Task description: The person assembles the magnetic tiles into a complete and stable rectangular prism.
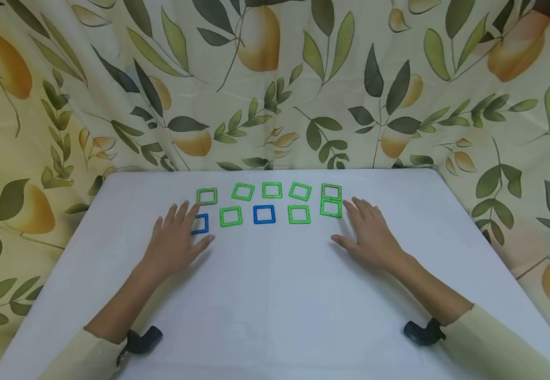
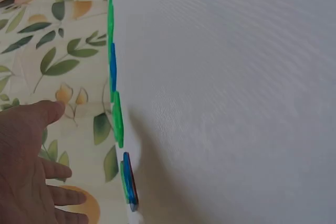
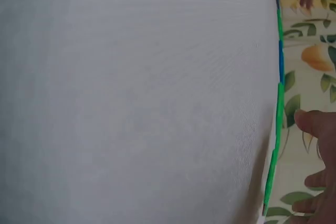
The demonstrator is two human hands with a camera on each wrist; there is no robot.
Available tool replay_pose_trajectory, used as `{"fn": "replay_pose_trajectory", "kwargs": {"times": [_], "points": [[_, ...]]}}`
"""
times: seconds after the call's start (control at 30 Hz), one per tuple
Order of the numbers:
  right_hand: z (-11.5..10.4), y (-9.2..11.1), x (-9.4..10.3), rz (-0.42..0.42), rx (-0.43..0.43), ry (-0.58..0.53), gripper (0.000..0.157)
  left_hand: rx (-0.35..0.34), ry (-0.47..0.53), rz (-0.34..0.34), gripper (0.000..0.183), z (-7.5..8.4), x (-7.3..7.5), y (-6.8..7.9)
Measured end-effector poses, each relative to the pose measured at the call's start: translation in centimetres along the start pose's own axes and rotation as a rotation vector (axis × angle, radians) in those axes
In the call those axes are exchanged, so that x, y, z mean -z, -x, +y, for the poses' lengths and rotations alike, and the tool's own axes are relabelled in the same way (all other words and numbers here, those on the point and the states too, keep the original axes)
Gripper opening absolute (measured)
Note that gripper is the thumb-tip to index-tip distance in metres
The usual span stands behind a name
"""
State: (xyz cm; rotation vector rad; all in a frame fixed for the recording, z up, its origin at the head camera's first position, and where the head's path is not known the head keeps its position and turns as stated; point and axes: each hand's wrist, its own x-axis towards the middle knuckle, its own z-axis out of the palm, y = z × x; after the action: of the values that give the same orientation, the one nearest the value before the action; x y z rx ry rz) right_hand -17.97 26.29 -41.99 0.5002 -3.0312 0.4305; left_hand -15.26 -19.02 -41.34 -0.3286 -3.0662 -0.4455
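My left hand (image 1: 172, 248) has its fingers spread over the left end of two rows of small square plastic frames, partly covering a blue square frame (image 1: 206, 223). Just beyond its fingertips lies a green square frame (image 1: 207, 203). At the right end, my right hand (image 1: 370, 235) is held with fingers apart, beside a pair of green square frames (image 1: 331, 199) that meet edge to edge. Neither hand holds anything. A second blue square frame (image 1: 264, 221) lies mid-row among several green ones. Both wrist views show the hands raised above the tabletop, with the frames edge-on.
The frames lie flat near the far edge of a white table (image 1: 275, 301). Behind it hangs a curtain (image 1: 275, 105) printed with leaves and fruit. A black device (image 1: 144, 340) sits at the left wrist, and a similar black device (image 1: 422, 333) at the right.
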Motion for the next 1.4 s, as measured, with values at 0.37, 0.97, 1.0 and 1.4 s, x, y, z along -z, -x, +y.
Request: {"fn": "replay_pose_trajectory", "kwargs": {"times": [0.37,0.97,1.0,1.4], "points": [[-1.6,-2.3,-1.0,-0.027,0.046,0.014,0.092,-0.088,0.005,0.057,0.079,2.2,-0.9,-1.8],[-3.1,-4.4,-1.6,-0.085,0.086,-0.043,0.078,-0.177,0.067,0.099,0.062,4.9,-2.1,-5.2],[-3.2,-4.6,-1.7,-0.089,0.091,-0.046,0.077,-0.183,0.069,0.102,0.061,5.0,-2.2,-5.4],[-4.0,-6.2,-2.3,-0.082,0.147,-0.055,0.064,-0.206,0.047,0.067,0.056,6.6,-3.2,-7.3]]}}
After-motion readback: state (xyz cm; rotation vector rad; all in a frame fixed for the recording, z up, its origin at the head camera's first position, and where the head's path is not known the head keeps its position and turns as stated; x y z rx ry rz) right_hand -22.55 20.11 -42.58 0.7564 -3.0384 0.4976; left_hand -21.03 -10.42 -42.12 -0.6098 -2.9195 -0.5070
